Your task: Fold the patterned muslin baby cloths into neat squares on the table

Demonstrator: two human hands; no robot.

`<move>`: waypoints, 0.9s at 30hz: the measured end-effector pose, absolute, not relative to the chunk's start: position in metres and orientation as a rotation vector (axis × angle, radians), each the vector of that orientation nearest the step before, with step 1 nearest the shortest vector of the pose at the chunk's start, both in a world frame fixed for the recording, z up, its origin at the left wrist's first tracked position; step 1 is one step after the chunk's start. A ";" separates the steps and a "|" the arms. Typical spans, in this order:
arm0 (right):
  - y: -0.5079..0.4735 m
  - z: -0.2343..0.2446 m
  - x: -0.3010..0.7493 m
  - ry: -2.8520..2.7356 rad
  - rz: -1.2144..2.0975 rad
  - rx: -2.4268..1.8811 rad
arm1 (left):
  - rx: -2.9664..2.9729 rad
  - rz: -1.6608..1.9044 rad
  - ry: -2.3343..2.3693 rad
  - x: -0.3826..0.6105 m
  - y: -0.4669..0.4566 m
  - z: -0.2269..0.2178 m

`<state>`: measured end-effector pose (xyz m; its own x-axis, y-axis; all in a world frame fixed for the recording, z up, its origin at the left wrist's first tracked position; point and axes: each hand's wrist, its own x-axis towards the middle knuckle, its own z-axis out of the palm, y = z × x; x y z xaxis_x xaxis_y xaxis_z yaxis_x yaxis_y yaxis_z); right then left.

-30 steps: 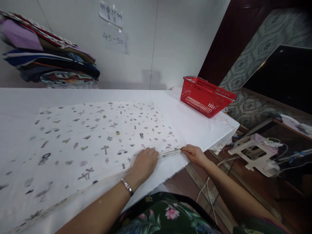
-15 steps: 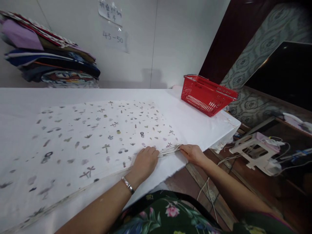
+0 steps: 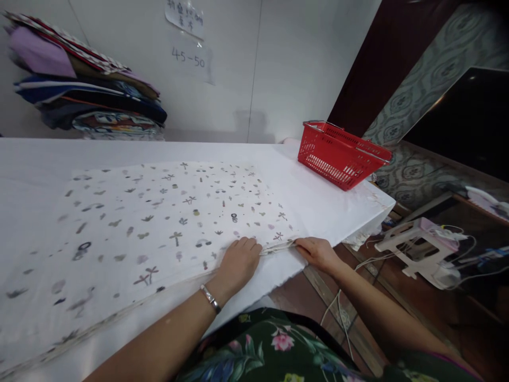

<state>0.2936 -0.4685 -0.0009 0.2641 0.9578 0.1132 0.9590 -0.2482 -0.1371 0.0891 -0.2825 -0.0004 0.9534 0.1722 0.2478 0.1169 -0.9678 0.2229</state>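
Note:
A thin white cloth (image 3: 159, 217) printed with small palm trees, rainbows and other shapes lies spread flat over the white-covered table. Along its near edge the layers are gathered into a narrow band. My left hand (image 3: 240, 260), with a silver bracelet at the wrist, is closed on this edge, its fingertips hidden beneath. A short way to the right, my right hand (image 3: 316, 252) pinches the cloth's near right corner between thumb and fingers. The stretch of edge between my hands looks straight and layered.
A red plastic basket (image 3: 342, 156) stands at the table's far right. At the back left is a stack of folded fabrics (image 3: 91, 90) against the wall. Right of the table, a white stool (image 3: 423, 244) with cables stands on the floor.
The whole view has shifted slightly. Both hands keep their hold on the cloth's near edge, with hardly any visible movement.

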 end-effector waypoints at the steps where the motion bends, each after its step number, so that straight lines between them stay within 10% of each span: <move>1: -0.469 -0.002 0.294 -1.766 -0.027 -2.355 | 2.898 0.405 0.213 0.089 -0.282 -0.001; 27: -0.458 0.003 0.291 -1.249 0.015 -2.509 | 2.912 0.352 0.228 0.090 -0.284 0.003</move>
<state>0.2910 -0.4584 0.0026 0.6142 0.7769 0.1388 0.7733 -0.5573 -0.3024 0.0900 -0.2837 0.0032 0.9598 0.1755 0.2192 0.1281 -0.9683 0.2143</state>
